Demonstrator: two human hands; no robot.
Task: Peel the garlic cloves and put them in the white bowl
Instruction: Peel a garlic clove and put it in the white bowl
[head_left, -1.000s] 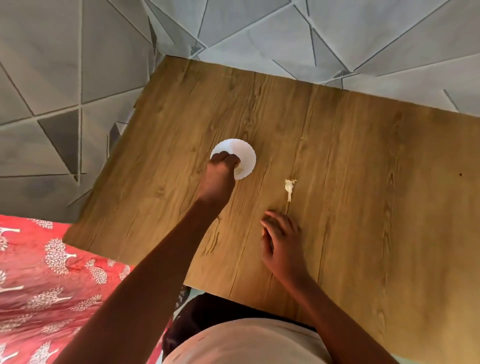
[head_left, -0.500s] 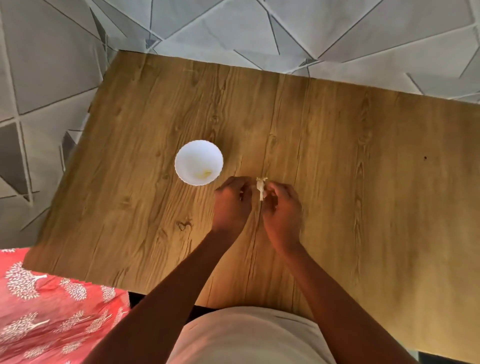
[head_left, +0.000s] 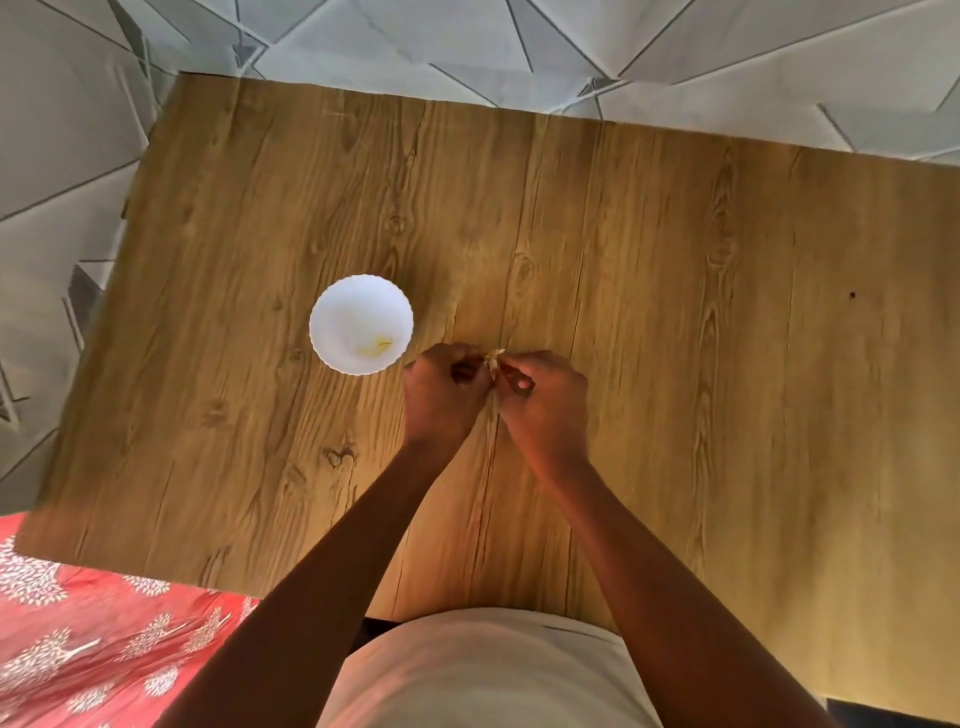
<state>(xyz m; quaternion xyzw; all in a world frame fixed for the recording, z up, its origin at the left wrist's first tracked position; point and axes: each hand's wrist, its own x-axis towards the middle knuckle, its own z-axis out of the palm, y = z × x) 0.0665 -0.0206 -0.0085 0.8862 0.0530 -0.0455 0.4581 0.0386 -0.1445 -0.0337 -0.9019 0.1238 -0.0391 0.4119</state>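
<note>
Pale cream shirt front (head_left: 483, 670) at bottom edge, red cloth with white tree print (head_left: 98, 639) bottom left. Both forearms reach out over the brown wood-grain table (head_left: 701, 364). Left hand (head_left: 441, 400) and right hand (head_left: 545, 405) meet fingertip to fingertip, both pinching one small papery pale garlic clove (head_left: 493, 358) held just above the tabletop (skin state too small to tell). Small white scalloped-rim bowl (head_left: 361, 323) just left of the left hand, something yellowish inside. Grey geometric-line floor (head_left: 519, 52) beyond.
</note>
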